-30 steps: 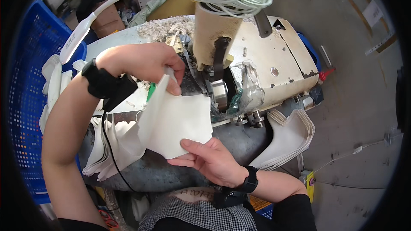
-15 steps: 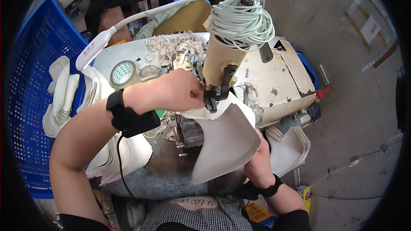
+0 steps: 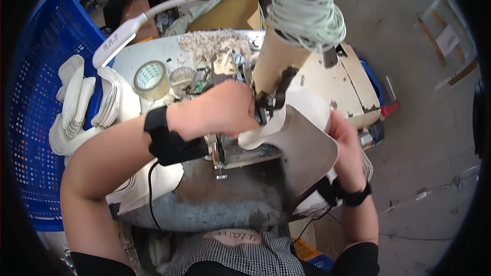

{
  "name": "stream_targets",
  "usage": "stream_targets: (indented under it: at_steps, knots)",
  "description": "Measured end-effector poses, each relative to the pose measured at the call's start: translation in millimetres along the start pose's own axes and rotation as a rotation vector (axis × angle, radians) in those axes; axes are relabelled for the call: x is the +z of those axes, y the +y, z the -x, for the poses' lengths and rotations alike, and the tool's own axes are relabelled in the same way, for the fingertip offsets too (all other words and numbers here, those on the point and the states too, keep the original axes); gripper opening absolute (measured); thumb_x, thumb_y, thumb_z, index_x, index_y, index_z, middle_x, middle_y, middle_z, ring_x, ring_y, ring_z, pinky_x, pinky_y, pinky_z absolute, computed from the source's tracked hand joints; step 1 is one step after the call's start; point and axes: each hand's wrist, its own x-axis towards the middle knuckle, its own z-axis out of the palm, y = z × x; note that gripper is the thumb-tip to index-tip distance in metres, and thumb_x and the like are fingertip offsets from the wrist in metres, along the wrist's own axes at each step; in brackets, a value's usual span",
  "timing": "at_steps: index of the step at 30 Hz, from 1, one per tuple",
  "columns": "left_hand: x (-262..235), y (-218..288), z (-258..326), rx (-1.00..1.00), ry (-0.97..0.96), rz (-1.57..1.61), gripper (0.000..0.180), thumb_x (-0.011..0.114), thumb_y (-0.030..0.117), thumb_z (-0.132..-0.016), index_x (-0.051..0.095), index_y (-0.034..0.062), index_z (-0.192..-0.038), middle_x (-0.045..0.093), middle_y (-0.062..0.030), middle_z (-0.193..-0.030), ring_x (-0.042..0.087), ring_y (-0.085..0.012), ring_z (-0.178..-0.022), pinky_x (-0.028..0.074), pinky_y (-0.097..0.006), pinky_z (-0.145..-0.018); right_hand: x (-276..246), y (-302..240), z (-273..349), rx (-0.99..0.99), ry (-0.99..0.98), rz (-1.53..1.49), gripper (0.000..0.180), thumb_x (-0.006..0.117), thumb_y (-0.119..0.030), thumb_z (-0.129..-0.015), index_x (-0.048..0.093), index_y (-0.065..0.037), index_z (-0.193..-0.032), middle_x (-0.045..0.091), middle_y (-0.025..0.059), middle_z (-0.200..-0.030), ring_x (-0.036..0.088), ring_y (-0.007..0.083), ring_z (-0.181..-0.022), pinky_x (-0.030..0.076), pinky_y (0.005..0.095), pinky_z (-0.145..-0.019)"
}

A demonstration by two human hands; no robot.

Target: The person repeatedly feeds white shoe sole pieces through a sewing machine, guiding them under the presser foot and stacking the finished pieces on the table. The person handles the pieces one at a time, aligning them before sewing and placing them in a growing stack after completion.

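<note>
A curved, flexible sheet piece (image 3: 309,148), white on one face and greyish on the other, passes beside the dark presser part (image 3: 263,107) of a cream-coloured machine (image 3: 279,64). My left hand (image 3: 220,110) is closed right by the presser, with the fingers on the piece's left end; the fingertips are partly hidden. On the far right edge of the piece, my right hand (image 3: 349,151) grips it between thumb and fingers. The piece is bent and tilted, somewhat blurred. Below it shows the machine's metal bed (image 3: 240,156).
Stacks of similar white pieces lie at the left (image 3: 153,181) and in a blue basket (image 3: 30,87). A tape roll (image 3: 152,81), a heap of scraps (image 3: 215,46) and a white lamp (image 3: 120,38) stand behind my left arm. Pale green cord (image 3: 307,18) is coiled round the machine's post.
My right hand has swung the piece up and to the right, turning it at the presser. My left hand has shifted slightly right and stays closed. The whole view has tilted a little.
</note>
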Motion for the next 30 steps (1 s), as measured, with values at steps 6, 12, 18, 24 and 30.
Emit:
stream_targets:
  at_steps: [6,12,18,24,30]
  knots:
    - [0,18,17,-0.196,-0.381,0.290,0.059,0.049,0.053,-0.092,0.069,-0.0005,-0.080,0.066,-0.0081,-0.065,0.062,-0.0130,-0.053,0.051,-0.026,-0.052,-29,-55,-3,-0.144,-0.008,0.284,0.021,0.072,-0.001,-0.078,0.062,0.001,-0.097,0.064,-0.0004,-0.085,0.058,0.0049,-0.076,0.046,0.0203,-0.067]
    - [63,21,53,-0.088,-0.409,1.086,0.073,0.046,0.070,-0.086,0.066,0.0007,-0.099,0.066,-0.0054,-0.085,0.062,-0.0108,-0.073,0.050,-0.024,-0.062,4,-66,82,-0.488,0.084,0.420,0.031,0.078,-0.006,-0.071,0.065,0.001,-0.098,0.069,0.0124,-0.086,0.067,0.0184,-0.074,0.051,0.0269,-0.065]
    - [58,14,60,-0.331,-0.250,0.981,0.042,0.061,0.040,-0.092,0.066,0.0017,-0.107,0.068,-0.0032,-0.086,0.064,-0.0079,-0.072,0.050,-0.022,-0.063,37,1,126,0.021,0.040,0.087,0.021,0.068,-0.004,-0.085,0.065,0.005,-0.104,0.070,0.0088,-0.091,0.065,0.0117,-0.082,0.051,0.0255,-0.073]
    - [55,7,56,-0.363,-0.112,0.856,0.036,0.064,0.035,-0.090,0.070,0.0005,-0.094,0.069,-0.0039,-0.076,0.063,-0.0083,-0.063,0.049,-0.023,-0.057,57,37,121,0.296,0.059,-0.306,0.025,0.066,-0.009,-0.088,0.063,0.004,-0.110,0.068,0.0088,-0.102,0.063,0.0123,-0.090,0.050,0.0260,-0.079]
    - [52,0,51,-0.358,-0.029,0.898,0.040,0.069,0.033,-0.084,0.069,-0.0070,-0.083,0.068,-0.0091,-0.070,0.065,-0.0154,-0.056,0.049,-0.027,-0.047,57,38,109,0.382,0.040,-0.430,0.033,0.066,-0.007,-0.087,0.057,0.004,-0.117,0.066,0.0106,-0.107,0.064,0.0155,-0.094,0.051,0.0282,-0.082]
